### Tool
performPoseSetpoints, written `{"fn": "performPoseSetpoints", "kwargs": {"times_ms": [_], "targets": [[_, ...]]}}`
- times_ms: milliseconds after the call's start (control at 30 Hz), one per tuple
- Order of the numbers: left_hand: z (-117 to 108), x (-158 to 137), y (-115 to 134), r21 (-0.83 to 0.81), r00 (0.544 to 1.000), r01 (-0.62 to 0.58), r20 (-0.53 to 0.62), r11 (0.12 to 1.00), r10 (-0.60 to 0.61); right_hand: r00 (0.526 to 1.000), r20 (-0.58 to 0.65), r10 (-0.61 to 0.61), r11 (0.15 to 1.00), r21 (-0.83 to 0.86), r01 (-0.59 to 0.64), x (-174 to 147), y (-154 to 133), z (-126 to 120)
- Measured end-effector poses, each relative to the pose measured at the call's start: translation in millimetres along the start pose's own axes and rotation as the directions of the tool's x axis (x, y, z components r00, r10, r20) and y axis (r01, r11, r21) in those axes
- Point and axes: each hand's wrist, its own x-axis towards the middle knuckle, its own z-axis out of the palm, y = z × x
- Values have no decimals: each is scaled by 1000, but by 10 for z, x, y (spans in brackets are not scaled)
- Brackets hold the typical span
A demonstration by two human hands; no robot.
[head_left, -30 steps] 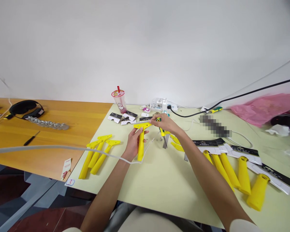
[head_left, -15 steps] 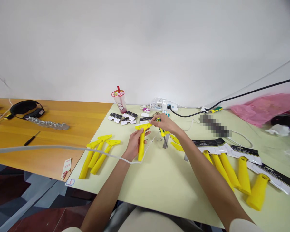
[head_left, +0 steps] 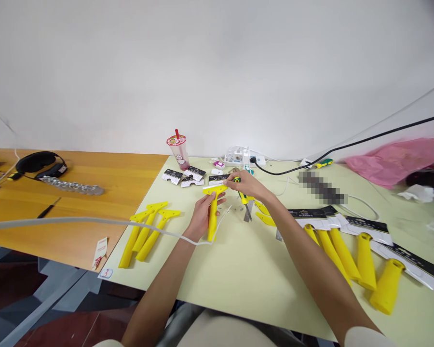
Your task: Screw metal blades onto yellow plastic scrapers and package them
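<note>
My left hand [head_left: 201, 214] is closed around a yellow scraper [head_left: 212, 221], which it holds upright over the table with the wide head at the top. A thin pale strip runs along the top edge of that head. At the head's right end, the fingertips of my right hand [head_left: 244, 183] are pinched; what lies between them is too small to make out. A screwdriver [head_left: 243, 196] with a yellow and green handle is tucked in the same hand, its shaft slanting down. Below it are a flat metal blade [head_left: 249, 211], small screws and yellow head pieces [head_left: 265, 218].
Yellow scrapers [head_left: 148, 233] lie together at the left. Several yellow handles [head_left: 365, 262] and black-and-white cards [head_left: 369, 229] are on the right. A drink cup [head_left: 181, 155] and a power strip [head_left: 235, 158] stand by the wall. A white cable [head_left: 130, 222] crosses in front of my left forearm.
Hardly anything differs. The scraper's head has tilted slightly and its pale top edge shows more plainly; both hands keep their places.
</note>
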Motion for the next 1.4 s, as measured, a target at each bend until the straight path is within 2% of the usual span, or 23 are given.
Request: {"fn": "performPoseSetpoints", "kwargs": {"times_ms": [533, 1400], "targets": [[9, -14, 10, -63, 999, -47, -13, 997, 47, 999, 17, 30, 999, -39, -29, 13, 42, -11], [-3, 2, -18, -65, 995, -103, -2, 993, 103, 999, 18, 28, 999, -30, -27, -25, -25, -61]]}}
